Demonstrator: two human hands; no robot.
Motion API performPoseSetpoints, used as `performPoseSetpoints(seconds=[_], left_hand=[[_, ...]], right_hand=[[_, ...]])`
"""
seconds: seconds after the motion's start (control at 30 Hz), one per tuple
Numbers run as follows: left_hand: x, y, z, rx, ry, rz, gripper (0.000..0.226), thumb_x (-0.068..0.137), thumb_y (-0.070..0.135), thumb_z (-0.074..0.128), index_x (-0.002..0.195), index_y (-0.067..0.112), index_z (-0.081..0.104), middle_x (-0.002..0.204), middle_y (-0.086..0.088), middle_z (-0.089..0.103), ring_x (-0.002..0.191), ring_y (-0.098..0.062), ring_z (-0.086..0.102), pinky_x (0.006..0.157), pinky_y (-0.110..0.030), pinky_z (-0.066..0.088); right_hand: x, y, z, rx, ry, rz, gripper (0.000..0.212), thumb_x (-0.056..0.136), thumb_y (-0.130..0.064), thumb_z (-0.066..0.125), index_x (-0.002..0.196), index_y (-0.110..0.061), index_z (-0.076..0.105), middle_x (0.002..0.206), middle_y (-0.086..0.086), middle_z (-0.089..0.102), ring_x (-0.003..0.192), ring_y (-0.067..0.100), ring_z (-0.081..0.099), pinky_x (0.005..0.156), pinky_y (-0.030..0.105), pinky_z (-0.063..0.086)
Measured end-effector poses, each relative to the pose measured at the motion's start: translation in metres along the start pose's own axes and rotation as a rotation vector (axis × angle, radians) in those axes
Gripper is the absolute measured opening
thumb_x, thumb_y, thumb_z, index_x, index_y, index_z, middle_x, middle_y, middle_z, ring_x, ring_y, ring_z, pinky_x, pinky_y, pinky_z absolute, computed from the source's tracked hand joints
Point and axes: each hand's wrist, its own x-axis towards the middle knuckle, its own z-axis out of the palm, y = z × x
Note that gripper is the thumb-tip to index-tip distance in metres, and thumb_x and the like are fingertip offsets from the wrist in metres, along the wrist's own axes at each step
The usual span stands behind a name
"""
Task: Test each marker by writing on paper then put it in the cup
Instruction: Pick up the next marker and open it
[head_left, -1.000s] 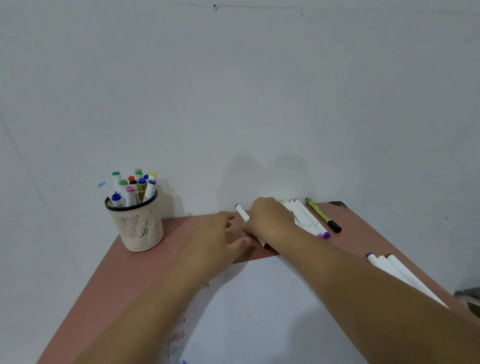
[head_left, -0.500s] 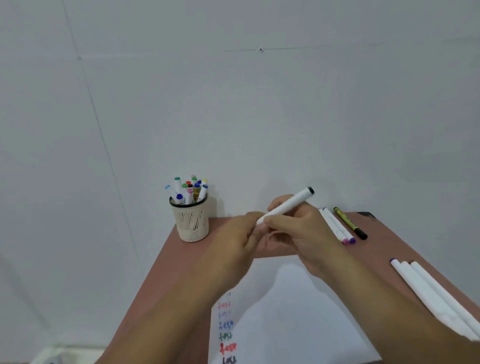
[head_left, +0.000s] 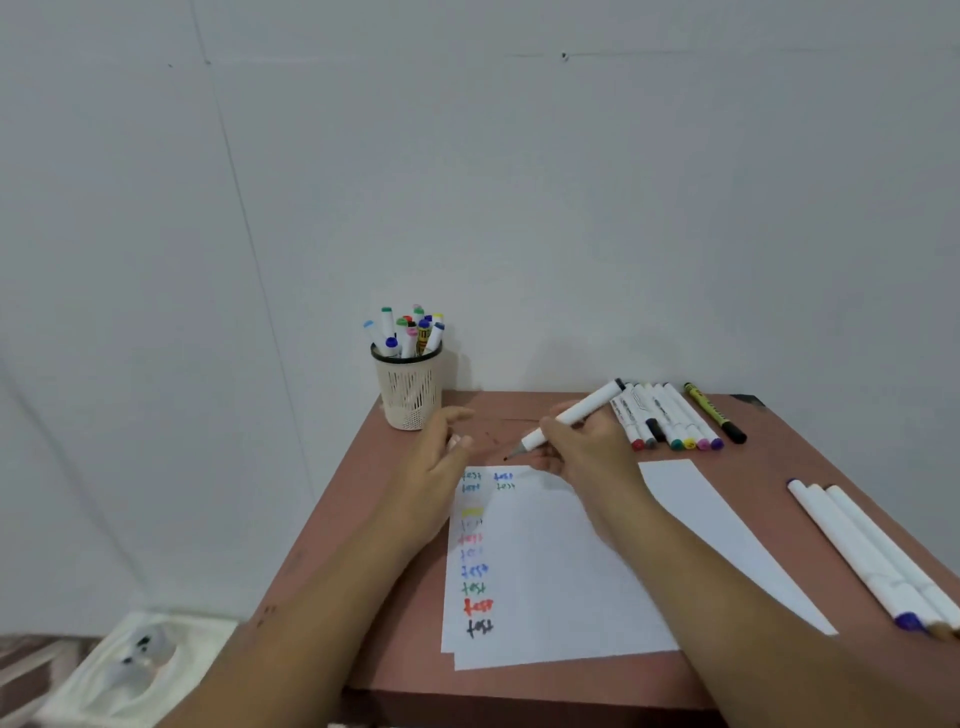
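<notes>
Uncapped marker (head_left: 571, 415) in right hand (head_left: 587, 447)

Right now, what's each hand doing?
Left hand: curled loosely; whether it holds the cap cannot be told.
Right hand: grips an uncapped white marker, tip just above the paper.

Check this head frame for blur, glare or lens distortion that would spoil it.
Head view: the left hand is motion-smeared, while the right hand and its marker are fairly sharp. No glare; light is soft, with a faint shadow beside the cup. Wide-angle bending shows in the wall seams. The writing on the paper is soft.
</notes>
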Motion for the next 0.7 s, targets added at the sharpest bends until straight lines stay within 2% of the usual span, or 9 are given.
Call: performPoseSetpoints(seconds=[0.07,0.13,0.2,0.33,0.43,0.6,0.7], left_hand=[[0.003,-0.009,0.001,0.043,-0.011,-0.048,0.023,0.102,0.03,0.047,0.122,0.038,0.054,0.092,0.019,0.055,0.085,0.007,0.053,0.083,-0.026,0.039],[0.007,-0.013,0.001,0.118,-0.033,-0.052,0.023,0.105,0.025,0.046,0.123,0.036,0.054,0.096,0.015,0.056,0.088,0.007,0.054,0.08,-0.022,0.04],[0.01,-0.016,0.0,0.141,-0.034,-0.063,0.022,0.105,0.025,0.047,0.123,0.035,0.054,0.096,0.015,0.055,0.091,0.004,0.054,0.078,-0.02,0.04],[0.014,-0.025,0.0,0.124,0.003,-0.086,0.018,0.103,0.026,0.054,0.117,0.037,0.052,0.085,0.012,0.05,0.076,0.006,0.052,0.07,-0.02,0.038],[0.016,-0.026,0.001,0.14,-0.005,-0.092,0.019,0.101,0.026,0.058,0.117,0.035,0.053,0.089,0.01,0.053,0.082,-0.001,0.053,0.071,-0.02,0.038],[0.011,-0.021,0.001,0.129,0.003,-0.101,0.023,0.1,0.027,0.061,0.121,0.033,0.052,0.098,0.012,0.057,0.086,-0.002,0.058,0.069,-0.015,0.038],[0.011,-0.02,0.0,0.129,0.005,-0.115,0.015,0.099,0.029,0.063,0.109,0.035,0.053,0.098,0.011,0.061,0.088,-0.003,0.059,0.068,-0.017,0.039]], right_hand=[[0.002,0.02,0.001,-0.095,-0.032,0.004,0.02,0.086,0.0,0.075,0.095,-0.011,0.062,0.081,0.012,0.075,0.075,0.024,0.072,0.083,0.048,0.063],[0.005,0.029,0.002,-0.159,-0.083,0.004,0.022,0.083,0.0,0.078,0.094,-0.014,0.064,0.075,0.007,0.07,0.071,0.024,0.069,0.081,0.048,0.061],[0.01,0.034,0.002,-0.171,-0.107,-0.002,0.017,0.085,-0.001,0.077,0.091,-0.012,0.066,0.073,0.01,0.07,0.067,0.025,0.066,0.076,0.046,0.06],[0.015,0.04,0.001,-0.213,-0.122,-0.026,0.013,0.087,-0.009,0.076,0.094,-0.008,0.065,0.077,0.014,0.073,0.069,0.025,0.068,0.078,0.047,0.061],[0.016,0.041,0.0,-0.245,-0.137,-0.039,0.013,0.089,-0.009,0.074,0.095,-0.007,0.063,0.077,0.014,0.073,0.069,0.023,0.068,0.077,0.044,0.061],[0.014,0.041,-0.002,-0.201,-0.147,-0.03,0.014,0.09,-0.004,0.074,0.096,-0.006,0.061,0.072,0.008,0.071,0.063,0.019,0.066,0.068,0.035,0.058],[0.013,0.041,-0.001,-0.235,-0.145,-0.042,0.013,0.09,-0.005,0.073,0.096,-0.005,0.062,0.072,0.007,0.07,0.062,0.017,0.065,0.066,0.034,0.057]])
